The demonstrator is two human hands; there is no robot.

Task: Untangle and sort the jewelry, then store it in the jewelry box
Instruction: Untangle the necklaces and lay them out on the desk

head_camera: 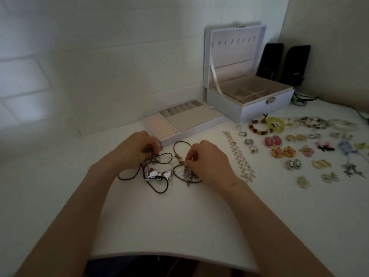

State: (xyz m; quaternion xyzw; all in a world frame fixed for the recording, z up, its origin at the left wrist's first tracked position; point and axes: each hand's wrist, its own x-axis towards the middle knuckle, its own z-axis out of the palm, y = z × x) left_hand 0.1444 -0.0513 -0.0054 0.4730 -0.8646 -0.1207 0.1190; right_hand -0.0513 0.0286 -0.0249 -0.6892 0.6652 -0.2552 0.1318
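Note:
A tangle of dark cord necklaces [159, 168] lies on the white table in front of me, with a shiny silver bow pendant [157, 174] in its middle. My left hand [133, 148] pinches a small metal piece at the tangle's upper left. My right hand [207, 158] pinches a thin chain above a cluster of silver charms [188, 174]. The white jewelry box [259, 104] stands open at the back right. Its removed tray [191, 116] with ring rolls lies to the left of it.
Sorted jewelry covers the right side: a pale chain [238, 156], rings [248, 141], bead bracelets [259, 126], pink and yellow earrings [279, 146], a blue necklace [349, 156]. Two black speakers [287, 62] stand behind the box. The table's front edge [179, 254] is near me.

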